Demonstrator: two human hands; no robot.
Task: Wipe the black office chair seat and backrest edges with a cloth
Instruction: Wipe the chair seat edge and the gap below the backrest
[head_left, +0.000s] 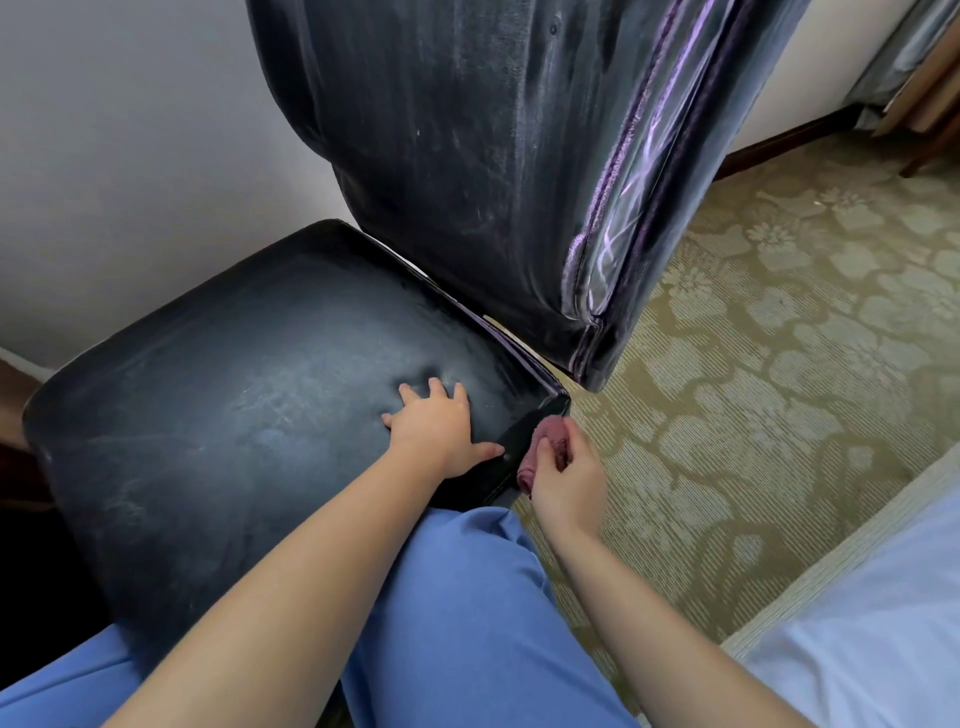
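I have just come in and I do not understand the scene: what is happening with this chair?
A person is cleaning a black padded office chair. The left hand presses flat, fingers spread, on the dusty black seat cushion near its corner. The right hand holds a small crumpled pink cloth against the seat's side edge at that corner. The tall black backrest shows dusty streaks. Patterned beige carpet covers the floor.

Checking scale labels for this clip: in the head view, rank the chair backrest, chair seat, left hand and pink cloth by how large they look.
1. chair backrest, cut off at the frame's top, roughly level with
2. chair seat; too close to separate
3. left hand
4. pink cloth, partly hidden by the right hand
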